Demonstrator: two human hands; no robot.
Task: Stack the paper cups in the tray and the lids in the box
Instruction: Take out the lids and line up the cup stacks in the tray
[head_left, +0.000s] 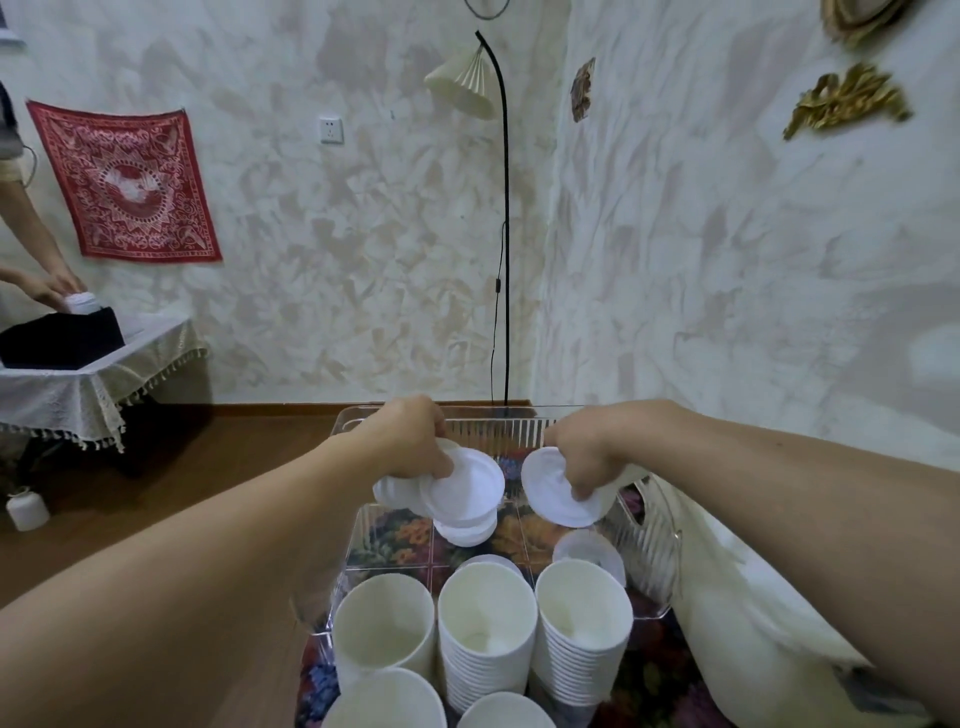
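White lids (462, 488) fanned above clear ribbed box (649, 545), white paper cup stacks (485, 623) upright nearest camera

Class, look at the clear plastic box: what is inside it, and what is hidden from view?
Inside the clear box lie loose white lids; both hands, left and right, hold more lids over it. The cup stacks hide its near floor.

A red patterned cloth (124, 182) hangs on the left wall above a lace-covered side table (78, 384). A black floor lamp (501, 218) stands in the corner, with 2 gold ornaments (844, 101) on the right wall.
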